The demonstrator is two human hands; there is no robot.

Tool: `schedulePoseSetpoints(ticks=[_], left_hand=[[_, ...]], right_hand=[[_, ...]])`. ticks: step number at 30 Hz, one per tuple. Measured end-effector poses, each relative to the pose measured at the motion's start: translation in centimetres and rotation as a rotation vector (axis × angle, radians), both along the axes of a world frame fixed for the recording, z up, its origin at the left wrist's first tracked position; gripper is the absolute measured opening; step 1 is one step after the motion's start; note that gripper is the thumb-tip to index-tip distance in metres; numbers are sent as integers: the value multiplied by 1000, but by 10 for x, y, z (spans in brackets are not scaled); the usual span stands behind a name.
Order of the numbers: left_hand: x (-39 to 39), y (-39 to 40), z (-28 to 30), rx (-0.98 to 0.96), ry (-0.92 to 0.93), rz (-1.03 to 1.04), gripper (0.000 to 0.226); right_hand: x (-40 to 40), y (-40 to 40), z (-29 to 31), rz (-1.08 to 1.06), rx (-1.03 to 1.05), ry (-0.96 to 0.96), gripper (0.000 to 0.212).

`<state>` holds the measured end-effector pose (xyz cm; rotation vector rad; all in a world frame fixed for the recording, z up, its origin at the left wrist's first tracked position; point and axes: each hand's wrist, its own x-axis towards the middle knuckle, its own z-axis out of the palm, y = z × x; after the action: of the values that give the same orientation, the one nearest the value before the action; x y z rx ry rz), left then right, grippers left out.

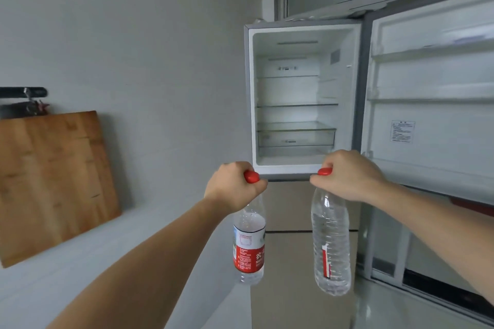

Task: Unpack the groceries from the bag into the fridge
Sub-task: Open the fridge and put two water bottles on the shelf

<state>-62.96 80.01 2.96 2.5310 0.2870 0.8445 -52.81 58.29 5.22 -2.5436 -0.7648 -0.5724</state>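
kitchen: grey wall, counter (80,262) at left with cutting board (53,181) leaning.
left hand (235,187): grips left bottle (250,246) by its red cap, hanging for carrying.
right hand (347,176): holds right bottle (331,243) likewise.
fridge (294,101): far, door open, shelves bare, likely awaiting both.

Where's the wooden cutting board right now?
In the head view, the wooden cutting board leans against the wall on the counter at far left, well left of the left hand and the open fridge.
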Motion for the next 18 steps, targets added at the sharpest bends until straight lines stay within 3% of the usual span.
schedulePoseSetpoints(ticks=[11, 18], left_hand=[[171, 24, 14, 23, 73, -18, 29], [271, 46, 25, -86, 112, -37, 38]], right_hand=[[162, 44, 4, 41, 68, 28, 34], [251, 74, 12, 148, 208, 78, 32]])
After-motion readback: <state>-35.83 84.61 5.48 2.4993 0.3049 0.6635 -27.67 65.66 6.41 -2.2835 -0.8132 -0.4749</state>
